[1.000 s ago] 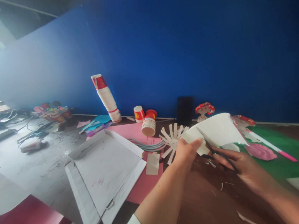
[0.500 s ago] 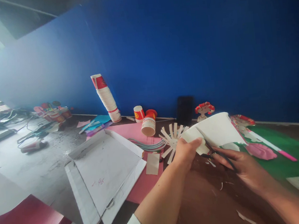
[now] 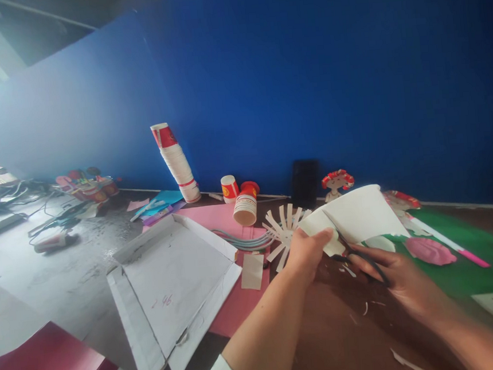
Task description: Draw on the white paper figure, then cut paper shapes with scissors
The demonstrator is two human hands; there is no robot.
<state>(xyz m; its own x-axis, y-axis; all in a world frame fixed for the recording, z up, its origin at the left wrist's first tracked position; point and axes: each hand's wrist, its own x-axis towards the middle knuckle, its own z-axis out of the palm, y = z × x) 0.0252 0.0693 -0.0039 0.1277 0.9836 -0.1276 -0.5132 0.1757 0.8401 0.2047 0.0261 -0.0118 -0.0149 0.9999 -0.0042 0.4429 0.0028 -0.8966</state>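
My left hand (image 3: 306,251) pinches the near left end of a curved sheet of white paper (image 3: 363,215), its thumb lying on top. My right hand (image 3: 403,275) is closed around the handles of black-handled scissors (image 3: 378,271), whose blades meet the sheet just right of my left thumb. A slit runs between the part I hold and the wide part beyond. Left of the sheet lies a white paper cup cut into a fan of strips (image 3: 288,219). Small paper scraps (image 3: 365,308) dot the brown tabletop below.
A white cardboard tray (image 3: 182,288) lies at left over pink paper (image 3: 229,313). Behind it stand a leaning stack of paper cups (image 3: 179,168) and several red-and-white cups (image 3: 245,208). A paper figure (image 3: 337,184), a pink-capped marker (image 3: 452,242) and green paper (image 3: 486,262) are at right.
The wide part of the white sheet has shifted slightly right, and the scissors have turned a little in my right hand. My left hand stays nearly where it was.
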